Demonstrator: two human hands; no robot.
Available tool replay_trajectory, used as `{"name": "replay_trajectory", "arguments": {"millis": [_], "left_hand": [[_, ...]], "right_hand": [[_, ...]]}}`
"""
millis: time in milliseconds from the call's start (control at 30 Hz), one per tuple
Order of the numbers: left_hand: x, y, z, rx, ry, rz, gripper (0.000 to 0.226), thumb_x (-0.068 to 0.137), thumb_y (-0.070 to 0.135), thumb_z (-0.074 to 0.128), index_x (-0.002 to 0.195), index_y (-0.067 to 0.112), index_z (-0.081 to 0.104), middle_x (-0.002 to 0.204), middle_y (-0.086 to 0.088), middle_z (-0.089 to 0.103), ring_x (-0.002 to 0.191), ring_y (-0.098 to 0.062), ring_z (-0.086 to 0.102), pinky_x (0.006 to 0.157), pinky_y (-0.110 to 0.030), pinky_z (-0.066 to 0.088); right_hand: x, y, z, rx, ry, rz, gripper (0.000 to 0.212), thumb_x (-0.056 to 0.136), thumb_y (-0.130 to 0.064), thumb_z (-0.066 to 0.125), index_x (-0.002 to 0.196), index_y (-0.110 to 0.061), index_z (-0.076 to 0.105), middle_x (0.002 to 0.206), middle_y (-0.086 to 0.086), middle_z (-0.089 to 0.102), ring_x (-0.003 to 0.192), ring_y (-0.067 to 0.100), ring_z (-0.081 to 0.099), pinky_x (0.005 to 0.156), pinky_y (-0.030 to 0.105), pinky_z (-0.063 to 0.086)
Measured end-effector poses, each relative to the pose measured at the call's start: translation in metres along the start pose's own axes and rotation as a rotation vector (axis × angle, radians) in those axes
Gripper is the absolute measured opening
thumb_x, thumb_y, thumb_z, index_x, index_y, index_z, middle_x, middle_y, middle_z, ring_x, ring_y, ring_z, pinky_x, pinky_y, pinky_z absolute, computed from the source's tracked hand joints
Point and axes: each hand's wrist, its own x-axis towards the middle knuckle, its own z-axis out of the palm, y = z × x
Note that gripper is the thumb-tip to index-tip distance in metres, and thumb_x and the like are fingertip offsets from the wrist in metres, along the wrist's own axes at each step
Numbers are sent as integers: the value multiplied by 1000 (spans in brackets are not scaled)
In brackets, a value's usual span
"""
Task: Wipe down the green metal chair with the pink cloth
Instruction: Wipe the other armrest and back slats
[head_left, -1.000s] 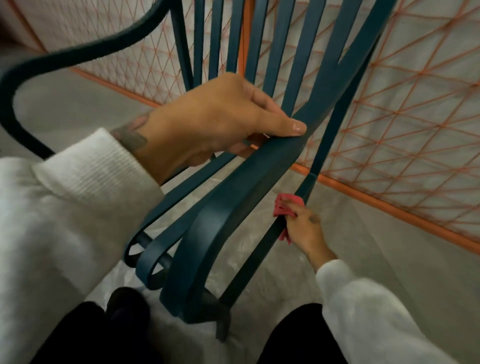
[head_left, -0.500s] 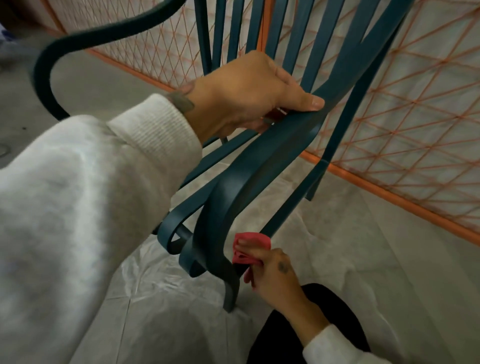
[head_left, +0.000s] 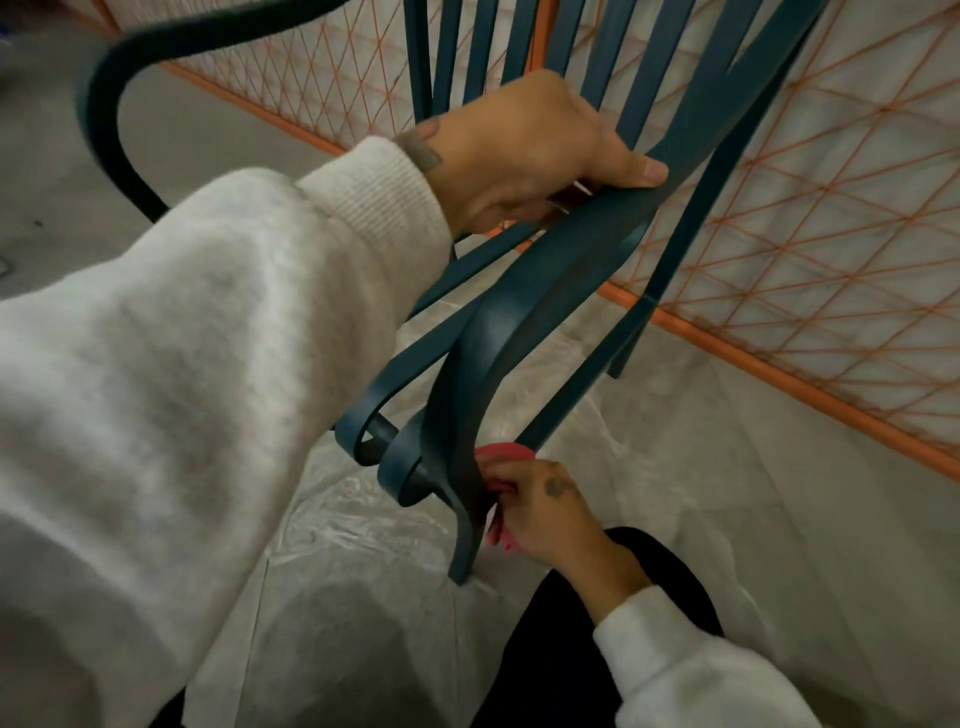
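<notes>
The green metal chair (head_left: 524, 312) fills the middle of the view, its flat slats curling down to scrolled ends near the floor. My left hand (head_left: 524, 150) grips the wide right-hand seat slat, thumb on top. Low down, my right hand (head_left: 540, 506) holds the pink cloth (head_left: 506, 451) bunched against the bottom of the chair's front leg, where a slanted brace meets it. Most of the cloth is hidden behind the leg and my fingers.
An orange-framed mesh panel (head_left: 810, 228) backed with white sheeting stands close behind and to the right of the chair. Clear plastic sheeting (head_left: 363, 525) covers the floor under the chair. My dark-trousered knee (head_left: 597, 623) is next to the leg.
My right hand has slid the pink cloth down the slanted brace from its middle to the bottom by the front leg. My left hand has kept its grip on the slat.
</notes>
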Motion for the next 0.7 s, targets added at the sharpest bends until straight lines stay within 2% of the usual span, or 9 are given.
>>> {"name": "replay_trajectory", "arguments": {"millis": [67, 133, 200, 267, 300, 367, 500, 567, 700], "left_hand": [[0, -1, 0, -37, -22, -1, 23, 85, 26, 76, 97, 7, 76, 87, 0, 77, 80, -10, 74, 70, -25, 61], [1, -2, -2, -51, -42, 5, 24, 85, 26, 76, 98, 6, 76, 90, -2, 78, 82, -12, 75, 74, -30, 62], [2, -4, -2, -71, -58, 8, 25, 86, 26, 75, 99, 4, 76, 90, -4, 78, 82, -14, 75, 76, -33, 63], [2, -8, -4, -99, -69, 3, 29, 86, 27, 75, 101, 3, 76, 92, -6, 78, 86, -18, 75, 80, -35, 62], [1, -11, -5, -121, -85, -4, 32, 87, 29, 75, 103, 2, 75, 94, -8, 77, 91, -22, 74, 84, -37, 61], [0, -19, -9, -174, -128, -29, 38, 88, 34, 73, 108, 2, 74, 99, -11, 76, 96, -26, 73, 88, -38, 60], [-17, -46, -22, -206, -178, -86, 42, 89, 44, 69, 111, 8, 73, 101, -6, 76, 86, -16, 73, 70, -21, 56], [-30, -59, -35, -212, -228, -88, 39, 91, 41, 67, 112, 8, 73, 107, -10, 74, 95, -21, 71, 74, -22, 55], [-58, -73, -46, -344, -298, -81, 23, 87, 24, 67, 100, 7, 75, 78, -1, 71, 73, -9, 68, 67, -20, 54]], "right_hand": [[-2, 0, 1, -48, 1, 23, 54, 90, 8, 48, 117, -33, 70, 111, -11, 71, 80, 17, 70, 81, 39, 59], [-7, 1, -5, 77, -18, 89, 54, 92, 10, 44, 119, -29, 69, 109, -1, 72, 69, 21, 73, 70, 41, 61], [-13, -1, -12, 169, -43, 120, 56, 92, 14, 41, 120, -25, 70, 110, 2, 71, 67, 22, 73, 63, 34, 61], [-17, -2, -18, 151, -31, 108, 58, 88, 17, 41, 118, -23, 70, 113, -4, 70, 81, 13, 73, 77, 26, 59], [-18, -3, -19, 124, -14, 97, 60, 86, 17, 42, 116, -25, 71, 112, -7, 71, 90, 8, 71, 87, 26, 56], [-25, -5, -21, 149, -5, 125, 58, 86, 16, 45, 110, -28, 73, 107, -10, 73, 98, 3, 69, 97, 29, 52], [-51, -18, -38, 338, -33, 148, 43, 89, 11, 54, 105, -22, 76, 106, -7, 74, 103, 9, 68, 101, 37, 50], [-67, -33, -53, 495, 31, 96, 40, 88, 12, 53, 104, -16, 77, 108, 2, 74, 107, 17, 68, 102, 41, 49], [-89, -89, -98, 825, 404, -162, 41, 77, 6, 52, 94, -20, 79, 105, 8, 75, 100, 20, 69, 77, 24, 56]]}}
